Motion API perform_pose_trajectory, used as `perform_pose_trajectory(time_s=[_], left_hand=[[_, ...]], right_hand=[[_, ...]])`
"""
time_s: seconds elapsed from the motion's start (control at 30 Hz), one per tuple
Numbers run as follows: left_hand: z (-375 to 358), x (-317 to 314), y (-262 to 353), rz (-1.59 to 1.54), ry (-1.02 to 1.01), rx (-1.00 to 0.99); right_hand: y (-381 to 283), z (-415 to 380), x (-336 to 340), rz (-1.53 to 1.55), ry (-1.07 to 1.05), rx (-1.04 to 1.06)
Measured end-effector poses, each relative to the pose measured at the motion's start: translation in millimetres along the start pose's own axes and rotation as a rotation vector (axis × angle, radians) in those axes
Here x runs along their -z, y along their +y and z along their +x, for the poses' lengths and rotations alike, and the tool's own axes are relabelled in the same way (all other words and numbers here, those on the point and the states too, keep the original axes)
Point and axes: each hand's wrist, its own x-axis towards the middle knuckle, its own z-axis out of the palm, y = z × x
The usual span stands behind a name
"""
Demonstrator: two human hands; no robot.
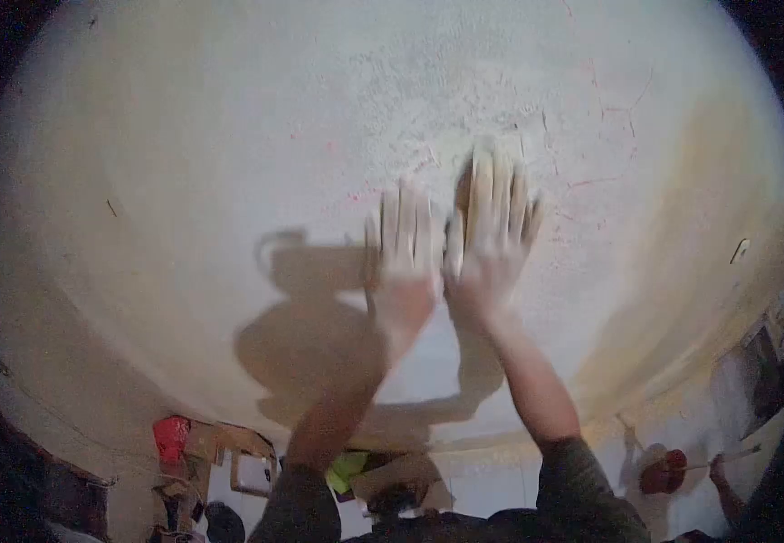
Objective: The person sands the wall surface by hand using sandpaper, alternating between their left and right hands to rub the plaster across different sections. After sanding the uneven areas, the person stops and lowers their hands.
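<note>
So there's a dark shadow (315,348), then the left hand (403,240), open, fingers up, all whitish. Right hand (492,226) is just beside it, also open, kinda blurry. Big pale surface (229,136) spreads behind both, with thin red marks (596,183) over right.

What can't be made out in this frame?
All in the head view:
- Palms of the left hand and right hand: hidden, turned to the pale surface.
- Fingertips: blurred.
- Most of the other person, past a forearm: cut off by the picture's edge.
- Red item, lower left: too small to identify.
</note>
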Motion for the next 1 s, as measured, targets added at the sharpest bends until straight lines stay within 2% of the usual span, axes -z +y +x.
perform_pose_trajectory(time_s=[0.03,0.17,0.2,0.27,0.33,0.37,0.43,0.47,0.53,0.6,0.63,0.7,0.73,0.83,0.93,1.0], left_hand=[[24,13,-1,0.191,-0.012,-0.107],[-28,-28,8,0.091,-0.016,-0.092],[-68,-32,16,0.058,-0.015,-0.101],[-94,-52,28,-0.02,-0.027,-0.096],[-145,-55,43,-0.087,-0.046,-0.087],[-170,-55,44,-0.12,-0.043,-0.079],[-158,-68,50,-0.198,-0.043,-0.062],[-162,-66,53,-0.203,-0.044,-0.061],[-107,-59,34,-0.169,-0.01,-0.072],[-45,-62,15,-0.15,0.015,-0.079],[-41,-52,3,-0.141,0.033,-0.079],[5,-56,8,-0.111,0.098,-0.079],[-8,-39,7,-0.089,0.127,-0.075],[7,-16,14,-0.008,0.219,-0.066],[-100,-69,27,-0.002,0.148,-0.093],[-154,-82,33,-0.007,0.104,-0.124]], right_hand=[[1,21,5,0.028,0.063,0.022],[18,1,10,0.005,0.002,0.06],[26,-41,4,-0.014,-0.026,0.043],[43,-119,-9,-0.091,-0.041,0.159],[58,-213,-16,-0.05,-0.161,0.192],[58,-231,-17,-0.049,-0.16,0.197],[50,-226,-11,-0.039,-0.292,0.102],[53,-214,-22,-0.086,-0.187,0.144],[36,-123,-3,0.014,-0.187,0.065],[22,-32,13,0.038,-0.111,0.078],[18,-2,18,0.085,-0.058,0.072],[16,23,19,0.047,-0.046,0.099],[15,25,17,0.022,-0.035,0.123],[23,-34,7,0.007,-0.074,0.083],[41,-149,-14,-0.053,-0.138,0.117],[45,-208,-18,-0.087,-0.165,0.154]])
